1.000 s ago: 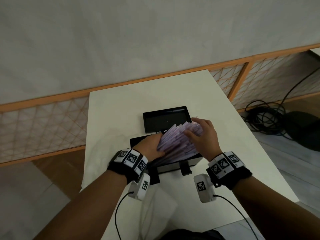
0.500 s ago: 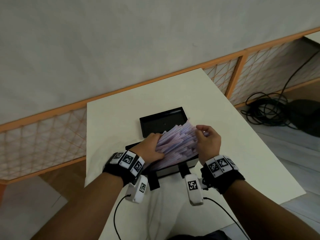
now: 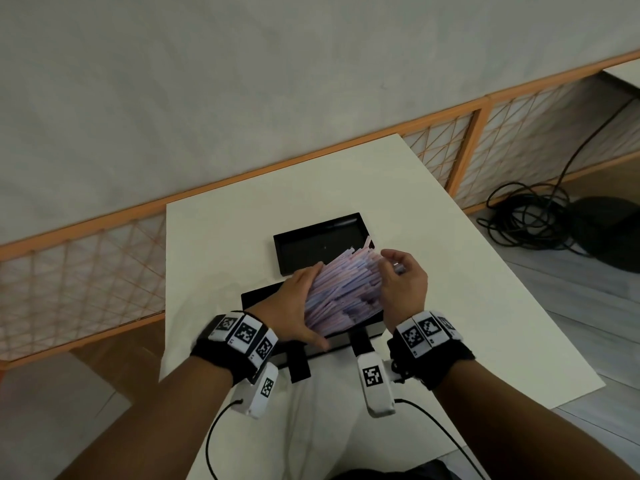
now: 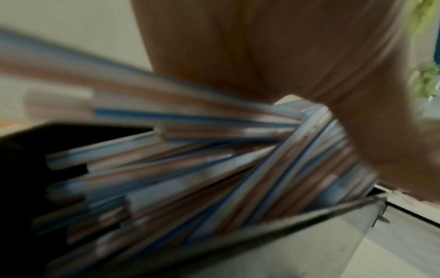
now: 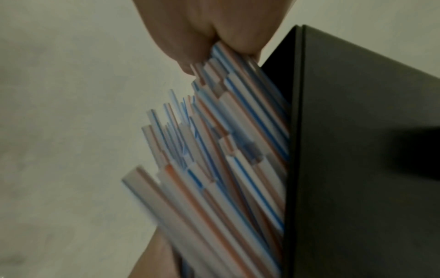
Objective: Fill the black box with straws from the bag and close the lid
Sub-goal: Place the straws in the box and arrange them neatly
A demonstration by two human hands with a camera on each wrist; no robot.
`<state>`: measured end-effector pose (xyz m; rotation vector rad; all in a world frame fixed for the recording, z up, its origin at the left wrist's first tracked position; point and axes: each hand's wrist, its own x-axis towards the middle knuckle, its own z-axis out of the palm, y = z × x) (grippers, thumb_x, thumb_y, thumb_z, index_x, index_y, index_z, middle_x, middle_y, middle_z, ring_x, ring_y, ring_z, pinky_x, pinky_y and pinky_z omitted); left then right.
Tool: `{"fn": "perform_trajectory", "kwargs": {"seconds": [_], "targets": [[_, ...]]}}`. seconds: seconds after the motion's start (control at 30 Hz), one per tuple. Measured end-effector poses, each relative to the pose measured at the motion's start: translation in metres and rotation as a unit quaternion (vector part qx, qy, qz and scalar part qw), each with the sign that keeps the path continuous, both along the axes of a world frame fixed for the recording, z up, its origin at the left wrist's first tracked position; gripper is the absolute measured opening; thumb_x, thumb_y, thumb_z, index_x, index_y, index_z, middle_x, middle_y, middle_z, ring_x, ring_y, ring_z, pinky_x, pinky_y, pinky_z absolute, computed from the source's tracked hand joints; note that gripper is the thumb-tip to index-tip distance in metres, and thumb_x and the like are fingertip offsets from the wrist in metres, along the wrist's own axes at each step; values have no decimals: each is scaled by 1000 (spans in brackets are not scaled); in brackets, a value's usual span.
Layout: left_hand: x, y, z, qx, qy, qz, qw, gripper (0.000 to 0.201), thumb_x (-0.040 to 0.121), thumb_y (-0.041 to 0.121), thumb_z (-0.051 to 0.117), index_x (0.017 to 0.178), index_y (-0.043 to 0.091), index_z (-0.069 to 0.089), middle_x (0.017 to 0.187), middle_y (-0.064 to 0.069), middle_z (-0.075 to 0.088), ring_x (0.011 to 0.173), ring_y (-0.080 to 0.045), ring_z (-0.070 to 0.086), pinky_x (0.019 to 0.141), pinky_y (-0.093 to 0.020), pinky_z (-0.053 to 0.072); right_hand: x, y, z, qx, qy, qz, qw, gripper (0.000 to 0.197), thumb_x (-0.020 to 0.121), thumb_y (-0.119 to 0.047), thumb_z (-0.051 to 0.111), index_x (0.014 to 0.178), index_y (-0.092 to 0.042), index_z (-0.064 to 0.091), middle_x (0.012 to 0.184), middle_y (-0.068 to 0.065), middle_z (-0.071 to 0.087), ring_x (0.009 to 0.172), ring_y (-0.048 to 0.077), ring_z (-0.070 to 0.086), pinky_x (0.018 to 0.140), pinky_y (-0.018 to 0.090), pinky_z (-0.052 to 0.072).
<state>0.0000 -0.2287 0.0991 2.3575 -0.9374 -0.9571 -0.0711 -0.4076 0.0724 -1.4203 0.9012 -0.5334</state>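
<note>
The black box [image 3: 254,299] stands open on the white table, with two black straps [image 3: 299,363] hanging from its front. A thick bundle of striped straws [image 3: 343,292] leans in it, the upper ends pointing away to the right. My left hand [image 3: 304,303] grips the bundle's left, lower side; in the left wrist view the straws [image 4: 190,159] converge under that hand [image 4: 285,56]. My right hand [image 3: 398,278] pinches the upper ends, as the right wrist view shows with fingers [image 5: 214,28] curled on the straw tips [image 5: 226,131]. The lid [image 3: 322,242] lies upside down just behind the box.
The table [image 3: 467,306] ends close to the right of my right wrist and at the far wall. An orange lattice fence [image 3: 86,271] runs behind it. Coiled black cables [image 3: 526,216] and a dark object [image 3: 609,233] lie on the floor at right.
My right hand has slid from the top of the bundle to its upper ends and pinched them. The bundle has been gathered tighter and stands steeper. The left hand stays on its left side.
</note>
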Motion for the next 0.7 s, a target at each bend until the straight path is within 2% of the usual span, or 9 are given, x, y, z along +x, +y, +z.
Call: {"fn": "perform_trajectory", "kwargs": {"seconds": [0.07,0.17,0.27,0.37,0.53,0.57,0.63,0.7], "targets": [[1,-1,-3,-3,-27,3,1000,132,54,35,89,148,19,-2,151,1,13,140,-15,19,118,-31,19,-1,5,2,8,0,2,1000,9,79,-25,62,77,-34,65,87,10,66,80,34,65,72,52,56],[4,1,-7,-39,-24,17,999,116,59,33,87,147,21,13,143,3,22,133,-13,31,114,-29,27,-1,8,5,-16,-7,8,1000,11,85,-22,60,81,-33,61,91,12,67,81,32,65,75,50,56],[3,2,-9,-56,-37,21,998,106,60,35,86,144,21,21,134,4,28,125,-12,39,110,-27,34,1,10,6,1,-17,3,1000,17,86,-16,57,81,-32,61,83,11,66,72,31,64,72,48,57],[2,-2,-9,-42,-64,27,997,105,58,38,86,140,17,23,129,1,30,117,-12,43,104,-25,37,5,15,8,12,-37,-7,999,10,86,-15,60,87,-25,62,75,5,62,65,23,57,68,40,53],[0,-9,-10,-6,-80,21,997,106,59,41,84,141,15,21,134,-5,31,122,-18,41,107,-32,37,5,14,2,-20,-20,20,999,10,91,-17,53,98,-18,60,89,7,64,75,21,60,72,34,52],[-1,-10,-10,-1,-84,19,996,106,61,42,83,142,15,20,136,-6,32,123,-19,41,107,-33,37,4,12,0,-40,-11,36,999,11,92,-16,52,100,-17,59,90,5,64,74,18,58,69,28,51],[-2,-10,-10,5,-86,21,996,104,63,44,80,142,19,19,137,-5,34,124,-20,42,106,-37,38,1,8,-2,-90,10,70,993,16,93,-13,49,105,-15,59,91,1,61,69,8,55,59,10,43],[-3,-9,-11,5,-79,30,996,101,64,48,78,143,27,18,136,-5,37,122,-22,45,103,-42,42,-1,5,-1,-132,18,92,987,17,93,-12,48,107,-12,59,91,1,61,67,4,53,55,4,40]]}}
